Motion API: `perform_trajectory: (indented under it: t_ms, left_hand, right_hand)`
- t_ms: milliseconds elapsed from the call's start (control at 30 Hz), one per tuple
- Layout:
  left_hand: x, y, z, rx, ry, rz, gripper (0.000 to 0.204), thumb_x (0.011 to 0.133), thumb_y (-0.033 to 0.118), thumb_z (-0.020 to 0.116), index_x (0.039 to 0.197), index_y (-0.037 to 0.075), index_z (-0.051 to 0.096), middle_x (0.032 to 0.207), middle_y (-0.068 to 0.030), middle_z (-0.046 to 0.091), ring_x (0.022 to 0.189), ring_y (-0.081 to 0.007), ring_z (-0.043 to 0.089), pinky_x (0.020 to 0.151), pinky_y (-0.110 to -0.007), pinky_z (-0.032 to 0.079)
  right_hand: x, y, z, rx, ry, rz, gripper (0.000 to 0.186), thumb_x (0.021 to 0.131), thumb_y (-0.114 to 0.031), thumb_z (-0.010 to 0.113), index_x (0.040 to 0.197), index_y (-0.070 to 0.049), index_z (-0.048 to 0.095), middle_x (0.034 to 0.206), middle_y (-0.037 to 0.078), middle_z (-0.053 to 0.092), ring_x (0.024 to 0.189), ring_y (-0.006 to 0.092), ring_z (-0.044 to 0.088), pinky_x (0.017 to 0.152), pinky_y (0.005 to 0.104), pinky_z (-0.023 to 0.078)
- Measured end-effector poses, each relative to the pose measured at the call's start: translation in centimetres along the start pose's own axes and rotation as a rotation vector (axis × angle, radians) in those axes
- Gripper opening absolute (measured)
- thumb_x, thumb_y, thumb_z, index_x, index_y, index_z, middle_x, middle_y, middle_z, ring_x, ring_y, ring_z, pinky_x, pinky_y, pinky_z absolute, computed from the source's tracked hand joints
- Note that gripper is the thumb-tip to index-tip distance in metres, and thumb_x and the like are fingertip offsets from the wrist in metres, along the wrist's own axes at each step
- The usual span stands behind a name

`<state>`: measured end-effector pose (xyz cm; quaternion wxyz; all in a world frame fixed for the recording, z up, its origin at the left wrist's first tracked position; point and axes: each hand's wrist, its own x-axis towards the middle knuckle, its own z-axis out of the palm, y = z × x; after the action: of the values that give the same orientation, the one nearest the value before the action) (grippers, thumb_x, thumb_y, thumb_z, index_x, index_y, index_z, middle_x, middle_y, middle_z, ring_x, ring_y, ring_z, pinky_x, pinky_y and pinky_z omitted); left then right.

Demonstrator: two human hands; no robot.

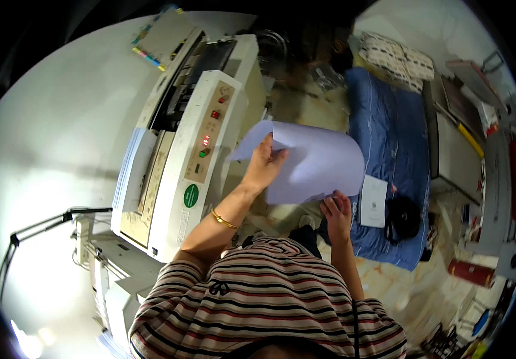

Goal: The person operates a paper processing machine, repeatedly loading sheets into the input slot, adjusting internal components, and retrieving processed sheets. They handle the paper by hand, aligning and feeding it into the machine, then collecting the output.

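My left hand (265,157) grips a large pale lilac sheet of paper (316,161) near its upper left, where a flap of paper bends out to the left. My right hand (336,212) pinches the lower right edge of the same paper, which curves between both hands. Just left of my left hand stands a white machine (177,209) with a beige control strip (201,167), red and green buttons and a lit red display. A yellow bangle circles my left wrist.
At right lie a blue quilt (389,149), a white booklet (374,200), a black bag (404,215) and a patterned pillow (395,60). Beyond are shelves of tools and a red cylinder (472,273). A black lamp arm (43,221) juts out at lower left.
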<state>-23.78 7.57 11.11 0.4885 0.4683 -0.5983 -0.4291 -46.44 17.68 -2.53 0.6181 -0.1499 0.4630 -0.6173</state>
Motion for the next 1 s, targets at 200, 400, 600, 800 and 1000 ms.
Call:
perform_trajectory:
  t_ms: [200,400,600,800,1000]
  left_hand:
    - [-2.8,11.6,-10.5,0.833,-0.113,0.152,0.037,0.087,0.009,0.06,0.123,0.003,0.055,0.097,-0.0236,0.066,0.089,-0.0386,0.065,0.075,-0.042,0.051]
    - [-7.4,21.5,-16.6,1.245,-0.096,0.073,0.021,0.085,0.002,0.059,0.105,0.007,0.063,0.091,-0.0105,0.068,0.086,-0.0305,0.063,0.075,-0.04,0.05]
    - [-15.6,25.3,-21.4,1.429,0.15,-0.016,0.022,0.084,0.003,0.063,0.106,0.008,0.062,0.092,-0.0098,0.069,0.087,-0.0298,0.066,0.073,-0.039,0.053]
    - [-26.7,26.0,-27.0,1.537,0.444,-0.212,0.02,0.088,0.006,0.059,0.108,0.006,0.061,0.097,-0.0123,0.066,0.092,-0.0313,0.064,0.078,-0.043,0.051]
    - [-30.3,23.6,-32.0,1.486,0.539,-0.319,0.021,0.088,0.01,0.06,0.108,0.006,0.061,0.102,-0.0116,0.066,0.092,-0.0325,0.063,0.079,-0.042,0.049]
  right_hand:
    - [6.7,-6.6,3.1,-0.722,-0.252,-0.483,0.073,0.082,-0.024,0.078,0.14,-0.004,0.038,0.142,0.016,0.039,0.131,0.0298,0.042,0.106,0.0436,0.037]
    - [8.5,-13.0,23.2,-0.863,-0.878,-0.868,0.1,0.072,-0.019,0.083,0.151,-0.01,0.022,0.15,0.013,0.031,0.14,0.0286,0.028,0.114,0.0433,0.026]
    - [8.8,-6.7,33.6,-0.346,-1.417,-0.122,0.073,0.073,-0.003,0.078,0.138,-0.006,0.044,0.129,0.006,0.054,0.119,0.0185,0.05,0.105,0.0349,0.037]
    - [1.2,2.5,41.0,-0.362,-1.447,-0.011,0.037,0.082,0.002,0.07,0.117,-0.007,0.063,0.113,0.002,0.066,0.102,0.014,0.059,0.093,0.0315,0.044]
    - [-3.3,7.8,43.5,-0.261,-1.515,0.014,0.038,0.087,-0.002,0.068,0.123,-0.002,0.058,0.12,0.005,0.062,0.11,0.0166,0.055,0.099,0.0309,0.039]
